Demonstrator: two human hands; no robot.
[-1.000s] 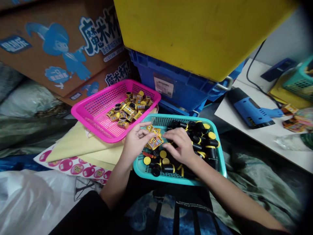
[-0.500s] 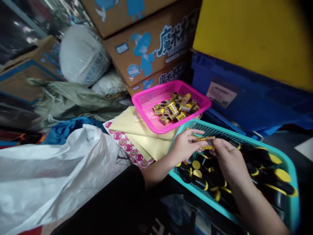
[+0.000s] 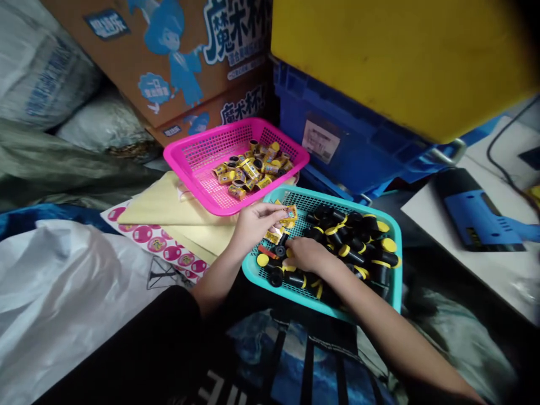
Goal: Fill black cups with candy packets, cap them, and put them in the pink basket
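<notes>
My left hand (image 3: 256, 228) pinches a small yellow printed label (image 3: 291, 214) between thumb and fingers, over the left end of a teal basket (image 3: 396, 287). Below it in the basket lies another yellow printed piece (image 3: 273, 235). My right hand (image 3: 307, 256) reaches down into the same basket, fingers curled among small black canisters (image 3: 352, 256) with yellow lids. Its fingertips are hidden, so what they grip cannot be made out. Behind stands a pink basket (image 3: 189, 185) holding several small canisters wrapped in yellow labels (image 3: 253, 169).
Sticker sheets (image 3: 169, 247) and yellowish paper (image 3: 147, 205) lie left of the baskets, beside a white sack (image 3: 76, 292). Printed cartons (image 3: 185, 67) and a blue crate (image 3: 291, 107) with a yellow one (image 3: 379, 62) rise behind. A blue-black tool (image 3: 472, 214) rests at right.
My view has turned right and down. My right hand has left the label that both hands were handling and gone down among the canisters. The left hand still holds the label.
</notes>
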